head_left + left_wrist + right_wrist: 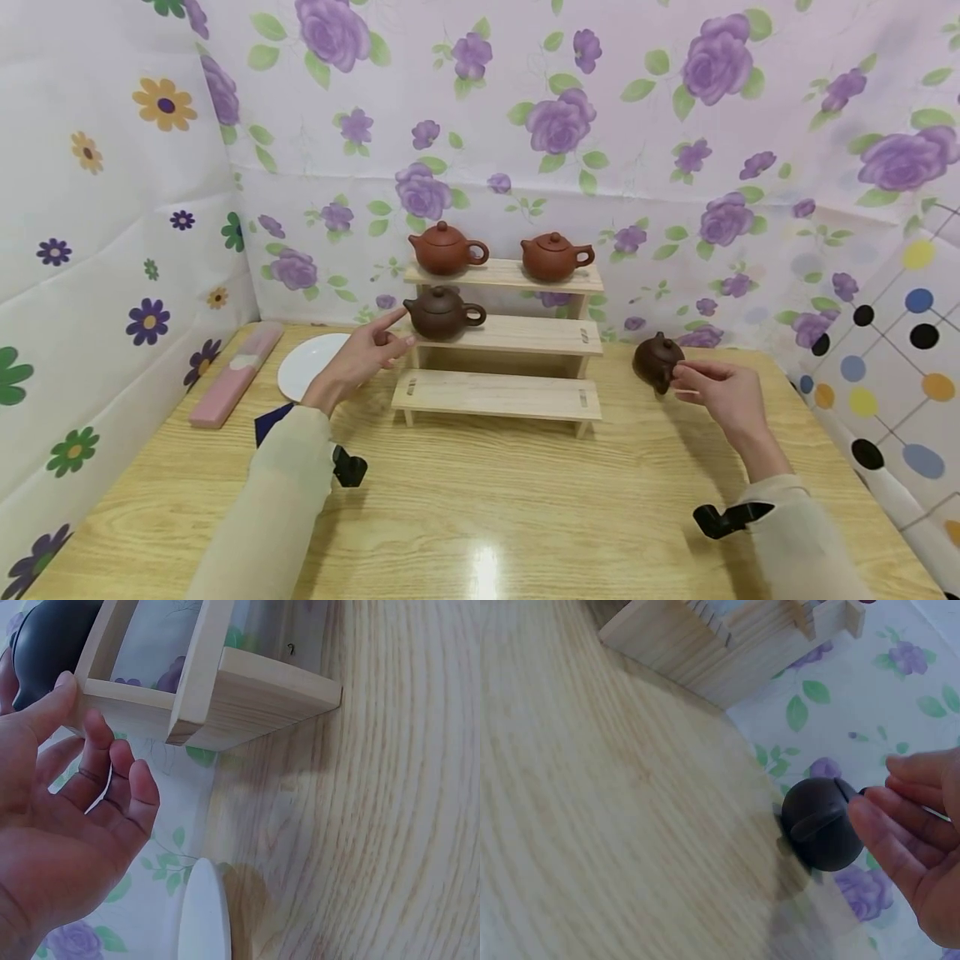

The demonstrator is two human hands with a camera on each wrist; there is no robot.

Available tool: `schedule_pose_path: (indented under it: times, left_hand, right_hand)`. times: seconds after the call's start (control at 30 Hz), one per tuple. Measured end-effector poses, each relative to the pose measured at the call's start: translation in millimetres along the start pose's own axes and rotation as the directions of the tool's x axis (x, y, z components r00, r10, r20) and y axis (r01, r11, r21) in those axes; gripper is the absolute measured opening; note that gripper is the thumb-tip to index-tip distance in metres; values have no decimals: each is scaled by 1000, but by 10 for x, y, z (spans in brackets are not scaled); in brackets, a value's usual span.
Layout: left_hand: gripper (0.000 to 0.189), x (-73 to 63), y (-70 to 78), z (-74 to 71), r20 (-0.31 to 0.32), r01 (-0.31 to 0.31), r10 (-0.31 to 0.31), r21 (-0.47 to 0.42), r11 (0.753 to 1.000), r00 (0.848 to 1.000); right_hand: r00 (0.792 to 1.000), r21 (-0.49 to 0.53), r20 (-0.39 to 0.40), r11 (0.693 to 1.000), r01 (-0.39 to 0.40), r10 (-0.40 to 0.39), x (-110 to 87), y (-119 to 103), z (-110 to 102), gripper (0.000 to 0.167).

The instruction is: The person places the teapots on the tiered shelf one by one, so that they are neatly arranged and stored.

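Note:
On the middle step of the wooden rack, a dark brown teapot [438, 315] stands with its spout to the left. My left hand [360, 357] is beside it, index finger extended to the spout and thumb lower by the step's edge. In the left wrist view the thumb tip meets the dark teapot [51, 646], while the other fingers are loosely bent. At the back right, my right hand [723, 398] pinches a second dark teapot [657, 360] at its side between thumb and fingertips. Those fingers partly cover this teapot [821, 844] in the right wrist view.
Two reddish-brown teapots [442, 252] sit on the top step of the three-step wooden rack [510, 392]. Left of it are a white plate [300, 367], a pink box [236, 379] and a dark blue item [268, 423]. Flowered cloth hangs behind the wooden table [517, 483].

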State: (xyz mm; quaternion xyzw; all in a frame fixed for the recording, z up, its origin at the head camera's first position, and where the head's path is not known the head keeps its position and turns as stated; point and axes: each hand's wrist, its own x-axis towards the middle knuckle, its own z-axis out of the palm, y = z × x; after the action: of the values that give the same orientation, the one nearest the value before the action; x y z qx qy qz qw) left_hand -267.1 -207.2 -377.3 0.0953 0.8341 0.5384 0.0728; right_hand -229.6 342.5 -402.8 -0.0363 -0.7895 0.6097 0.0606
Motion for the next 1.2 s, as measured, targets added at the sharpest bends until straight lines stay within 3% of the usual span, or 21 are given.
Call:
schedule_pose_path:
  times: [0.23, 0.53, 0.8, 1.2]
  left_hand:
    - [75, 2, -34, 25, -31, -34, 34, 6, 999, 999]
    - [76, -6, -61, 67, -56, -67, 67, -6, 998, 996]
    - [74, 8, -98, 113, -50, -58, 56, -31, 998, 997]
    - [76, -8, -110, 140, -64, -71, 68, -44, 997, 996]
  right_hand:
    - [995, -147, -96, 989, -33, 19, -16, 146, 61, 47]
    - [988, -149, -109, 981, -123, 108, 65, 193, 176, 50]
    - [981, -236, -163, 961, -142, 105, 89, 245, 249, 45]
    - [970, -170, -190, 968, -185, 152, 132, 221, 348, 47]
